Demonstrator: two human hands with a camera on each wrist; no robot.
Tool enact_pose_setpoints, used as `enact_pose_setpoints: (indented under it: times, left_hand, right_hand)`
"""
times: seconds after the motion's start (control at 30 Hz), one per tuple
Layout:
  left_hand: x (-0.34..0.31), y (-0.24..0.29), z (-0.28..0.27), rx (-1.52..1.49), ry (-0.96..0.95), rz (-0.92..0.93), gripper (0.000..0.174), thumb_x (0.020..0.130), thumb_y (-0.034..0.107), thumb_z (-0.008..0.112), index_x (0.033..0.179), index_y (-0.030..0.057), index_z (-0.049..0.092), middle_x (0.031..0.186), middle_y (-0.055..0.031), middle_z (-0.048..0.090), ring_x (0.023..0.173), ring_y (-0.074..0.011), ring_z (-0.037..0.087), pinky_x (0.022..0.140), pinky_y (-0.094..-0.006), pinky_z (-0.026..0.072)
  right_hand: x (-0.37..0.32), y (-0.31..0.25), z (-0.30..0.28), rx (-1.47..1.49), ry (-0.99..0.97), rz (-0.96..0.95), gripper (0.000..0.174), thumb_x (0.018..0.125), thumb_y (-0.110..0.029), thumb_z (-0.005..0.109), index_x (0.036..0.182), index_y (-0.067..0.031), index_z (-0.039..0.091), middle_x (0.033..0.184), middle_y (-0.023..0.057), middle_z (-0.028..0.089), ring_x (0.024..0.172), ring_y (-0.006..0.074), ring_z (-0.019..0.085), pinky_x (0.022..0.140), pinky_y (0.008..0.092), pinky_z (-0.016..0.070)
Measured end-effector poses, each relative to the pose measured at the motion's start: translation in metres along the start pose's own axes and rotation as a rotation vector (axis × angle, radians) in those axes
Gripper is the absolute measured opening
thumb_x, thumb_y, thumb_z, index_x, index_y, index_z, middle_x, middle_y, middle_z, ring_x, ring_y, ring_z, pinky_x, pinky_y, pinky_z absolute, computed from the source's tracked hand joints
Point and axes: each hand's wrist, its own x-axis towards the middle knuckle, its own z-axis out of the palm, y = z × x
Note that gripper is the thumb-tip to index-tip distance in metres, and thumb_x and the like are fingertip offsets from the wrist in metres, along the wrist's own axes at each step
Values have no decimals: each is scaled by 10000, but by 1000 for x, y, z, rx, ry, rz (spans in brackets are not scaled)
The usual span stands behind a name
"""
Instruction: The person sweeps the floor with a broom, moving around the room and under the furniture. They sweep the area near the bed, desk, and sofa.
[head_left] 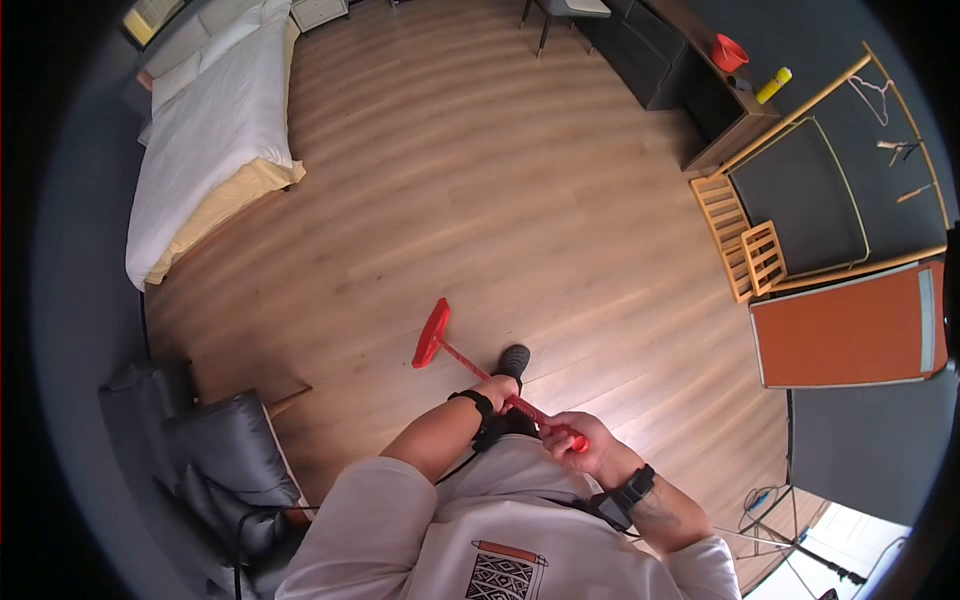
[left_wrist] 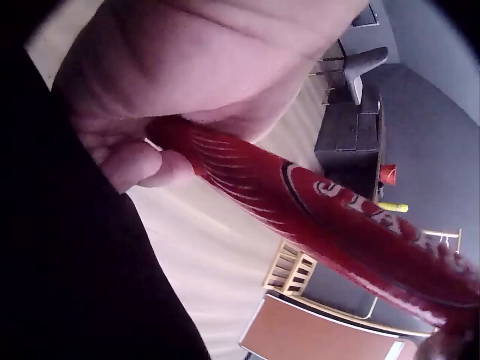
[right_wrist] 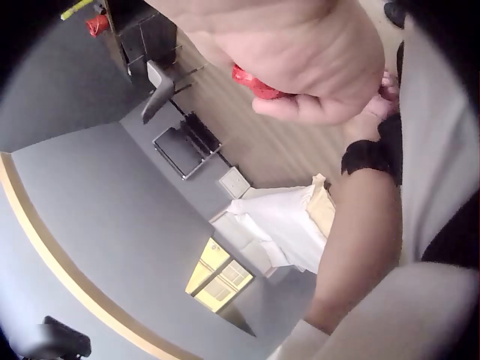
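Note:
A red broom (head_left: 432,333) has its head on the wooden floor, left of the person's shoe, its handle slanting back to the body. The left hand (head_left: 497,391) grips the handle partway down; in the left wrist view the fingers of this hand (left_wrist: 187,67) curl round the red printed shaft (left_wrist: 300,202). The right hand (head_left: 582,441) holds the handle near its top end, which pokes out of the fist. In the right wrist view, the red end (right_wrist: 256,82) shows beside the curled fingers of the right hand (right_wrist: 300,60).
At the upper left is a bed (head_left: 215,130). Dark armchairs (head_left: 235,450) stand at the lower left. To the right are a wooden rack (head_left: 725,225), an orange-brown panel (head_left: 840,325) and a cabinet (head_left: 735,130) with a red bucket (head_left: 728,53). Wooden floor (head_left: 480,200) stretches ahead.

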Motion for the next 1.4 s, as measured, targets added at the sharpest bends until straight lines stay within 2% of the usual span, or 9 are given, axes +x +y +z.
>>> enact_pose_setpoints:
  times: [0.13,0.27,0.43,0.63,0.7,0.77,0.97,1.1,1.4]
  left_hand:
    - [-17,21,9,-288,-168,148,171,708,116,492,553,84,427,462,-43,387,355,-147,360,325,-268,288]
    - [-39,58,25,-314,-124,38,186,705,117,514,549,105,413,473,-16,384,356,-103,342,321,-225,282]
    - [-9,104,56,-358,121,59,139,637,52,505,569,83,388,469,-26,325,345,-131,322,312,-276,221]
    - [52,133,111,-43,283,100,29,588,-18,508,615,-10,510,549,-103,471,458,-212,450,393,-359,287]
    - [60,134,126,713,86,478,74,621,34,490,577,-18,519,556,-124,495,495,-214,472,428,-378,323]
    - [56,140,173,158,161,171,81,630,40,475,573,-6,509,545,-125,489,478,-209,461,407,-383,301]
    - [75,146,272,277,-11,12,141,669,67,441,532,34,448,462,-109,388,332,-208,366,302,-364,171]
    - [76,150,332,222,97,-60,139,644,73,476,547,96,379,447,-8,312,315,-105,265,297,-255,176]
    - [103,157,380,-125,200,138,203,719,206,532,600,82,423,475,-31,405,348,-134,372,311,-270,293]
  right_hand:
    - [-39,-18,18,-190,11,-46,101,796,-77,490,766,13,453,641,40,450,483,72,426,362,160,390]
    - [-71,-8,50,-546,87,-265,61,786,-92,509,809,-50,471,686,51,498,494,87,446,373,178,403]
    - [-69,-48,24,-480,83,-322,74,776,-96,501,807,-41,462,675,48,482,490,101,440,376,191,395]
    - [-91,-90,-22,-168,36,-250,64,789,-75,467,801,-26,427,639,24,425,440,75,365,341,154,319]
    - [-111,-97,-41,-123,47,-246,83,796,-70,455,855,-12,442,619,14,402,445,66,358,337,146,312]
    - [-136,-104,-62,-86,49,-261,125,804,-65,443,909,2,458,600,4,380,449,57,352,333,139,305]
    - [-212,-123,-125,27,-27,-219,52,791,-44,482,780,-20,437,603,-3,379,443,49,345,330,133,298]
    - [-251,-137,-163,-9,-44,-213,62,791,-38,482,754,-32,432,603,-5,378,435,50,335,322,133,291]
    - [-279,-184,-218,-299,-47,-306,50,785,-35,485,811,-58,448,575,-9,383,427,52,356,316,137,291]
